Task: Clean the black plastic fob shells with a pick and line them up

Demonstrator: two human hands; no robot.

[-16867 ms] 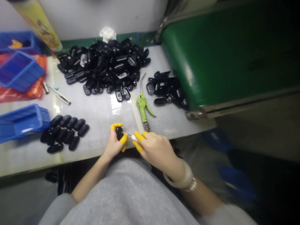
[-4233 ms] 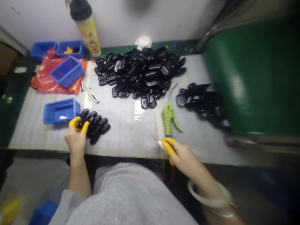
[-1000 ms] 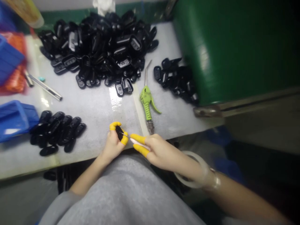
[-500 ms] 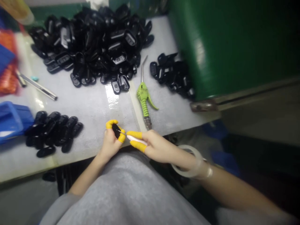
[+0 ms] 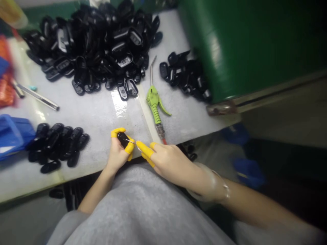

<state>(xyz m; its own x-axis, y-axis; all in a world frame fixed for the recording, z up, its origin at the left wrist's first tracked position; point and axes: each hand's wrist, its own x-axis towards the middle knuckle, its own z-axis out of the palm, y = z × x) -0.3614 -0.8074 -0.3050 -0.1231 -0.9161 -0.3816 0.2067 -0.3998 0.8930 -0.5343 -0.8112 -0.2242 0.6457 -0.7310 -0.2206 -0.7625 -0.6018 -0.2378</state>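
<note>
My left hand [image 5: 119, 149], with yellow finger cots on, grips a small black key fob shell [image 5: 123, 139] between thumb and fingers, just over the table's front edge. From the right, my right hand [image 5: 163, 158], also in yellow finger cots, is closed on a thin tool with a slim metal tip [image 5: 131, 141]. That tip reaches the shell by my left thumb; whether it touches cannot be made out. The tool's pale handle is mostly hidden under my fingers. A clear ring like a tape roll [image 5: 206, 180] hangs round my right wrist.
A big heap of black fob shells [image 5: 97, 44] covers the table's back. Smaller piles lie right [image 5: 185, 75] and front left [image 5: 57, 141]. A green air blow gun [image 5: 154, 103] lies ahead of my hands. At left are a blue bin [image 5: 16, 134] and a cutter knife [image 5: 38, 97].
My right hand has rolled over, palm more downward, hiding the tool's pale handle. The shell in my left hand has turned a little. The whole view has shifted slightly.
</note>
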